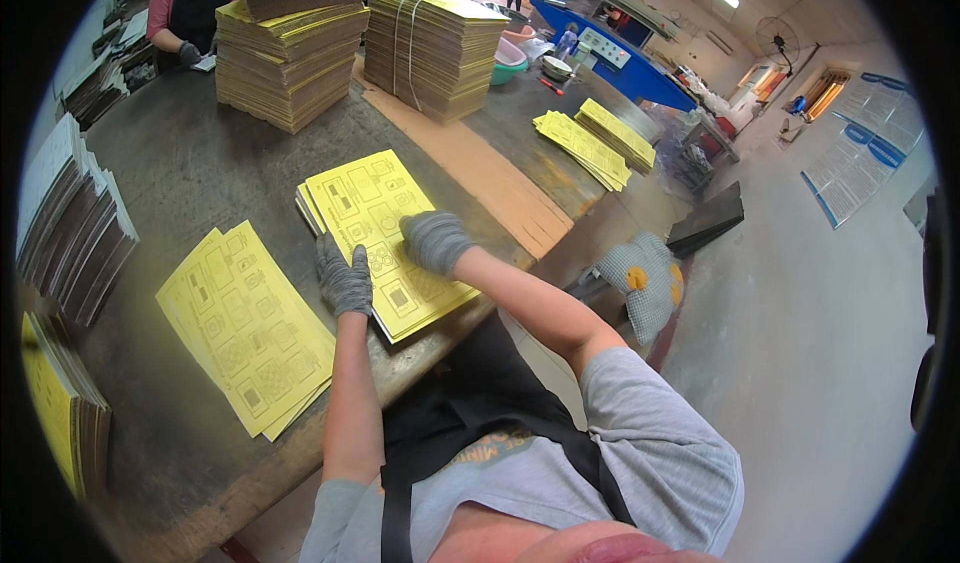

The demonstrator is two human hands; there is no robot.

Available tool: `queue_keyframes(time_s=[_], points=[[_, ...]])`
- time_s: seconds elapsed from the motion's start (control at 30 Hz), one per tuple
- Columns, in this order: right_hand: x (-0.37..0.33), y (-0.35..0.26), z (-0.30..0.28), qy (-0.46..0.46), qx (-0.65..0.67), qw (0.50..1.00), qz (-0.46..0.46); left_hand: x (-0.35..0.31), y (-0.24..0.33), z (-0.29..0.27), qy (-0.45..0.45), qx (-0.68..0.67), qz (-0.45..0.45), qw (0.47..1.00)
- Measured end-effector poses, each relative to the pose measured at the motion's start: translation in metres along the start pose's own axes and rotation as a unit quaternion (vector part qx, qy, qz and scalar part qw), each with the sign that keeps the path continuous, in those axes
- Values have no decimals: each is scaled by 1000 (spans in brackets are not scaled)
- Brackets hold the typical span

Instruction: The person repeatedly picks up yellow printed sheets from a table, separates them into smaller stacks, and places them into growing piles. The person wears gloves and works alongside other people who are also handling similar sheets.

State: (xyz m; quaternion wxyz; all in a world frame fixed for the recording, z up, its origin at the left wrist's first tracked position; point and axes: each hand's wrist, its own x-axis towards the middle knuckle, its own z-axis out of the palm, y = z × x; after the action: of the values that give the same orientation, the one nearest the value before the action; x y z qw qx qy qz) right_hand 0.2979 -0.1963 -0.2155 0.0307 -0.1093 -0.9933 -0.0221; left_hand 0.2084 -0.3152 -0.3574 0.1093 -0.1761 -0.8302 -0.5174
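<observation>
Grey shirt (pixel 512 481): this side of the pile
Yellow-topped pile (pixel 387 231): on the table (pixel 200 173)
Left hand (pixel 346 283): thumb spread, at pile's left edge
Right hand (pixel 436 244): curled atop pile; pinching, cannot tell
Loose sheets (pixel 245 323): left of pile, apparently unfinished
Tied bundle (pixel 432 53): beyond pile, apparently done

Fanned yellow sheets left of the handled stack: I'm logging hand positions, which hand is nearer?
Left. The left hand, at the yellow stack's left edge, is just right of the fanned sheets; the right hand is farther right, on the stack's top.
</observation>
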Motion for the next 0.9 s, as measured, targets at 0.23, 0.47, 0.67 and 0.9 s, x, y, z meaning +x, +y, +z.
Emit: queue_keyframes(time_s=[0.23,0.47,0.67,0.9], points=[[-31,42,12,51,195,976,76,1,7,-8,-26,-10,-12,1000],[-35,60,26,-21,485,853,189,1,14,-17,-54,-14,-14,998],[-24,48,20,-41,412,902,121,-1,24,-22,-52,-14,-34,998],[-12,53,23,-87,390,909,120,0,19,-18,-55,-5,-28,998]])
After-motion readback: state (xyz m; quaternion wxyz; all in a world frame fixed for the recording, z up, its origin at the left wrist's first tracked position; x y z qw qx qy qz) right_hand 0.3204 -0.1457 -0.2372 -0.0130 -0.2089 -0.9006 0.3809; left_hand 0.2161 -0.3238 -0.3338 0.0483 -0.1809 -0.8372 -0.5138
